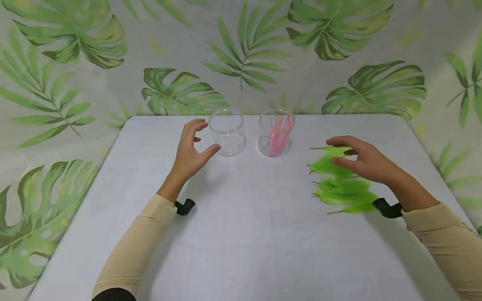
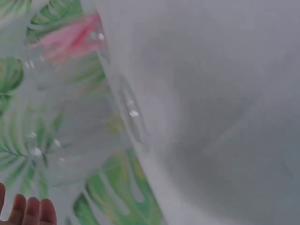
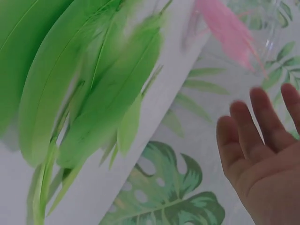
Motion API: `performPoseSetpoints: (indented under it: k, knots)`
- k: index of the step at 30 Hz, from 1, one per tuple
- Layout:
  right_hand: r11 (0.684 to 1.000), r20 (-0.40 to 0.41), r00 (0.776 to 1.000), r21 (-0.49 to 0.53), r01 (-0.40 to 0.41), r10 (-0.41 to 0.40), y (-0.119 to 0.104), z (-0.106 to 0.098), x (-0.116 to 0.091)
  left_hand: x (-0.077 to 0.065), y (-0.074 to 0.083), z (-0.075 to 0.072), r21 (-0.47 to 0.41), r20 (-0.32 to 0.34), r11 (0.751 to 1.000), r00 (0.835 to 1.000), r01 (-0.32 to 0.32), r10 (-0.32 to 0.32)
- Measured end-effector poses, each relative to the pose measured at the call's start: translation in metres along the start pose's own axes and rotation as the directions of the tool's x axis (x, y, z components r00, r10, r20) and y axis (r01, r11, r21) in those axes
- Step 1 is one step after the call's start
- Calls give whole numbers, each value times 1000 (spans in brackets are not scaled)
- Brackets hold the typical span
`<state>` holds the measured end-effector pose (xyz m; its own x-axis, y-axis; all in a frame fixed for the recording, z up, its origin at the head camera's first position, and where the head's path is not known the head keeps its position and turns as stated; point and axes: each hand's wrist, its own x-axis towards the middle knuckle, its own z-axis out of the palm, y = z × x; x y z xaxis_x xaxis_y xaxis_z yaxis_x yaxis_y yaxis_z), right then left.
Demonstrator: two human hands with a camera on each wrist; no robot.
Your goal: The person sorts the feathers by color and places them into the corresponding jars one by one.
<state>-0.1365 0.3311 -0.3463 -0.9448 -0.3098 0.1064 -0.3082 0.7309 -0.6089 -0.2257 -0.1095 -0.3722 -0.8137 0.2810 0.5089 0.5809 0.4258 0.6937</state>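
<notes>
The left hand (image 1: 191, 155), thumb and fingers parted wide, is beside a clear jar (image 1: 230, 143); whether its fingertips touch the transparent wall is hard to tell; just to the right, a second jar (image 1: 265, 141) contains leaning pink feathers (image 1: 278, 140). The right hand (image 1: 364, 161), thumb and relaxed fingers apart, is above green feathers (image 1: 344, 198) lying in a column on the white table (image 1: 233, 234).

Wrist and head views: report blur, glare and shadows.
Head: fairly sharp, soft shadows on the white table; left wrist: empty jar hazy with small bright glints, pink feathers smeared; right wrist: green feathers mostly clear, pink ones softer.
</notes>
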Motion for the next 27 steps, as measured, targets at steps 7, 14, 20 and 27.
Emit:
performPoseSetpoints:
  k: [7, 14, 20, 27]
  knots:
    - [996, 72, 997, -76, 42, -37, 4, -1, 7, 24, -31, 7, -114, 144, 949, 950, 293, -276]
    - [983, 125, 990, -160, 85, -65, 6, -8, 21, 37, -44, 30, -210, 156, 900, 922, 382, -355]
    - [984, 153, 988, -171, 58, -31, 7, -13, 30, 41, -43, 44, -197, 126, 897, 917, 396, -378]
    - [973, 188, 982, -225, 52, -9, 13, -17, 40, 48, -44, 56, -206, 97, 893, 917, 400, -388]
